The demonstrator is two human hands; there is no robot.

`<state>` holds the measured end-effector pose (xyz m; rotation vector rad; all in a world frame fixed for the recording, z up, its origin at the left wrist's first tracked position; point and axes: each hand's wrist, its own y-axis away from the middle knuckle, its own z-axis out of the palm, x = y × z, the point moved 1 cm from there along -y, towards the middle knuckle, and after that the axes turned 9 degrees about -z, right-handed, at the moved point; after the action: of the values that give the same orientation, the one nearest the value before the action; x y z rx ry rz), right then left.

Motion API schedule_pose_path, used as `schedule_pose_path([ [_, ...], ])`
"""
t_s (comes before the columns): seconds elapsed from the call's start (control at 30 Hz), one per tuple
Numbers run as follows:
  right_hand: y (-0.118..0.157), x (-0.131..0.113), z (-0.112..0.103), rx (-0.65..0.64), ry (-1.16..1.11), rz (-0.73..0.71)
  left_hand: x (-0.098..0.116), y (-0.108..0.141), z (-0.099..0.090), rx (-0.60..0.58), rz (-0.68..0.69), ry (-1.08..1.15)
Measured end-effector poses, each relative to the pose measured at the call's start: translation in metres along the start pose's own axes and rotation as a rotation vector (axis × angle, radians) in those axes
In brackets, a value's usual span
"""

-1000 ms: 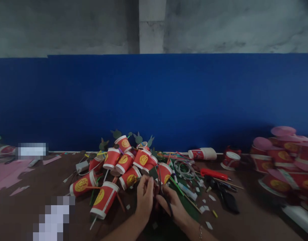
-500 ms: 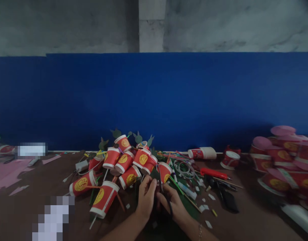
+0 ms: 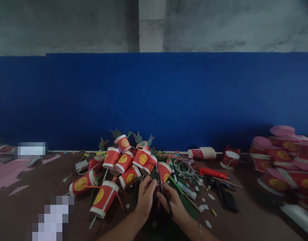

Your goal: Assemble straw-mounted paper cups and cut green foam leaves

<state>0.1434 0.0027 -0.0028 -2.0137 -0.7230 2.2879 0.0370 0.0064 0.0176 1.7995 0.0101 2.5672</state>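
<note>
My left hand (image 3: 144, 197) is closed, thumb and fingers pinching a piece of dark green paper (image 3: 155, 174). Close beside it, my right hand (image 3: 174, 201) is wrapped round dark-handled scissors (image 3: 170, 208); a black finger loop shows against the palm. The blades are dark and hard to make out between the hands. Just beyond the fingertips lies a red paper cup (image 3: 165, 171) with a yellow emblem. A heap of similar red cups (image 3: 124, 159), some with straws, stands to the left of my hands.
At the right are a red-handled tool (image 3: 213, 172), a black object (image 3: 228, 200) and a coil of clear tubing (image 3: 184, 168). Red cups with pink discs (image 3: 284, 154) are stacked at far right. Pink paper (image 3: 10, 172) lies at far left. A blue panel (image 3: 154, 100) rises behind the table.
Little differs. My right hand and the scissors have shifted very slightly; my left hand keeps its pinch on the green paper.
</note>
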Motion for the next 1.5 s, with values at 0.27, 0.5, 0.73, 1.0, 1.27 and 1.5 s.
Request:
schedule_pose_path([
  [0.27,-0.002,-0.011,0.003,-0.014,0.018,0.009,-0.002,-0.002,-0.001,-0.032,-0.062,0.05],
  [0.5,-0.002,-0.01,0.002,0.002,0.003,-0.021,-0.004,-0.003,-0.003,-0.068,-0.116,0.066],
  [0.73,-0.002,-0.008,0.001,0.009,0.021,0.019,-0.001,-0.003,-0.004,-0.066,-0.132,0.094],
  [1.0,-0.002,-0.004,-0.001,0.011,0.04,0.041,-0.001,-0.008,-0.006,-0.139,-0.116,0.132],
  [1.27,-0.003,-0.006,0.0,0.011,0.06,0.075,-0.001,-0.01,-0.007,-0.093,-0.042,0.076],
  [1.5,-0.002,-0.006,0.0,0.001,0.054,0.077,-0.003,-0.011,-0.01,0.032,0.054,-0.057],
])
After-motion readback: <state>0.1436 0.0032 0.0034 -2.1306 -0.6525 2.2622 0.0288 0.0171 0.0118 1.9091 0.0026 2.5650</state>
